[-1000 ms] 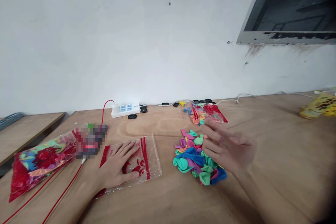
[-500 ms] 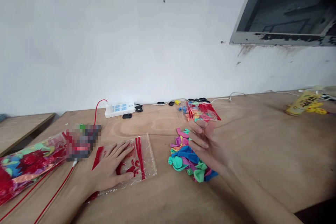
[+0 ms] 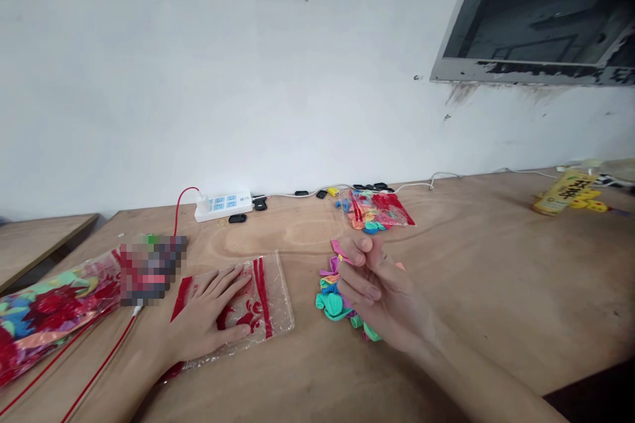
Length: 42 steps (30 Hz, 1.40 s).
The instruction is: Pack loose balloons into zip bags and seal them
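Observation:
My left hand (image 3: 211, 317) lies flat, fingers spread, on a clear plastic bag with red print (image 3: 255, 310) on the wooden table. Above a pile of colourful balloons (image 3: 333, 305) is my right hand (image 3: 381, 291), palm turned partly up and fingers curled in toward the thumb. Whether anything small is pinched there cannot be made out. The hand hides the right part of the pile. Farther back lies another red-printed bag (image 3: 380, 208) with balloons in and beside it.
At the left are a large bag of balloons (image 3: 59, 304), a blurred-out device (image 3: 151, 271) and red cables. A white power strip (image 3: 223, 205) and small black objects line the wall. A yellow can (image 3: 563, 193) stands tilted in view at the right.
My right hand has moved a little left and nearer, covering more of the balloon pile. My left hand stays flat on the bag. The view has shifted slightly.

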Motion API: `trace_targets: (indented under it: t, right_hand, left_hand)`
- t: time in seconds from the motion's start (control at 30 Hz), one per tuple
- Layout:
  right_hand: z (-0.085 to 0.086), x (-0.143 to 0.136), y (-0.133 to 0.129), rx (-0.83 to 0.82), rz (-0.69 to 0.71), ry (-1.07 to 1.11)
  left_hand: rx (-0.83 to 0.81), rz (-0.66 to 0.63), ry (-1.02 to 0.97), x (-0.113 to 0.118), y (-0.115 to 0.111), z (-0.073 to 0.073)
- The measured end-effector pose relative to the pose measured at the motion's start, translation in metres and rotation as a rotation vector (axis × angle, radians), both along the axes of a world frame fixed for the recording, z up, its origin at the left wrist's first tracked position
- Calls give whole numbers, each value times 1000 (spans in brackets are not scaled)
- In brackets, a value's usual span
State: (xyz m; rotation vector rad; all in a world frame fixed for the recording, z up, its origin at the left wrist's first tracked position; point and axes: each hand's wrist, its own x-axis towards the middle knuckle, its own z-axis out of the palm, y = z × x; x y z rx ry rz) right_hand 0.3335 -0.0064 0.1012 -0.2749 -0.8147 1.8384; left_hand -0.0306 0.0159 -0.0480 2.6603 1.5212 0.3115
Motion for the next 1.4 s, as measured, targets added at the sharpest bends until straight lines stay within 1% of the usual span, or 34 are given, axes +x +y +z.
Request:
trace_targets:
  t: [0.17, 0.37, 0.5, 0.57, 0.73, 0.8, 0.97, 1.13, 1.23, 1.33, 1.4]
  right_hand:
    - [3, -1, -3, 15, 32, -22]
    - [0, -2, -5, 23, 24, -67]
    - [-2, -2, -5, 10, 48, -67]
    - [-3, -1, -3, -9, 93, -18]
    - [-2, 1, 1, -44, 296, 181]
    - [-2, 2, 1, -51, 327, 200]
    - [-2, 3, 2, -87, 324, 176]
    - [-4, 3, 2, -89, 376, 226]
    - [-6, 3, 2, -96, 377, 205]
    - [-7, 6, 9, -94, 343, 168]
    - [-6, 13, 20, -70, 267, 141]
  left_hand:
    - [4, -9, 10, -1, 0, -2]
    - [1, -11, 25, -1, 0, -1]
    - [16, -16, 15, -2, 0, -3]
    - [23, -17, -3, -2, 1, -3]
    - [7, -15, -9, -3, 1, -4]
    - [13, -19, -24, -3, 1, -5]
    - [9, -18, -20, -2, 1, -5]
    - [-6, -7, -6, 0, 0, -1]
    - [-13, -9, 5, 0, 0, 0]
    - [-18, -1, 4, 0, 1, 0]
    - [-18, 2, -4, 0, 0, 0]
